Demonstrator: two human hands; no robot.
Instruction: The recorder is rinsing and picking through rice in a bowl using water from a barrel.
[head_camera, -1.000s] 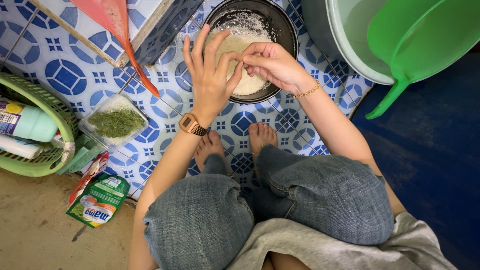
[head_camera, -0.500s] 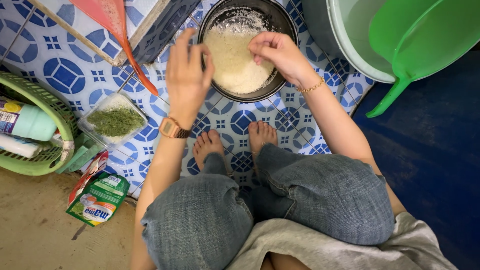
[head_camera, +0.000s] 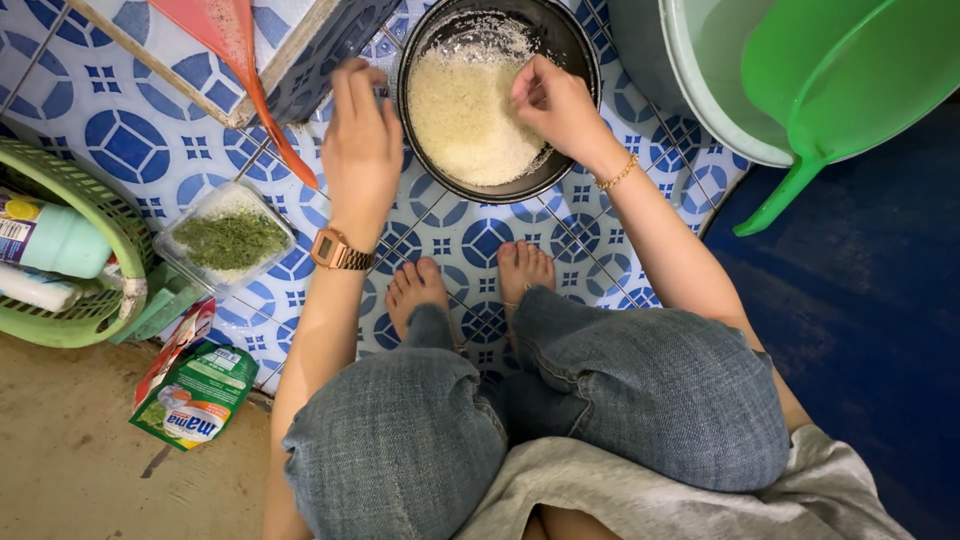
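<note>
A pale green basin (head_camera: 690, 90) with a green scoop (head_camera: 850, 70) sits at the upper right, on the blue patterned tile floor (head_camera: 140, 150). The dark bowl (head_camera: 580, 60) of white rice (head_camera: 465, 115) stands just before the person's bare feet. The right hand (head_camera: 550, 105), fingers pinched together, dips into the rice; the left hand (head_camera: 362, 145), loosely curled, rests at the bowl's left rim, holding nothing visible.

Off to my left I've got a green basket (head_camera: 60, 320) holding bottles, with a clear tub of chopped herbs (head_camera: 228, 240) beside it. Green packet (head_camera: 197, 392) lies near it, green scoop (head_camera: 850, 80) sits far right in a pale basin (head_camera: 700, 80).
</note>
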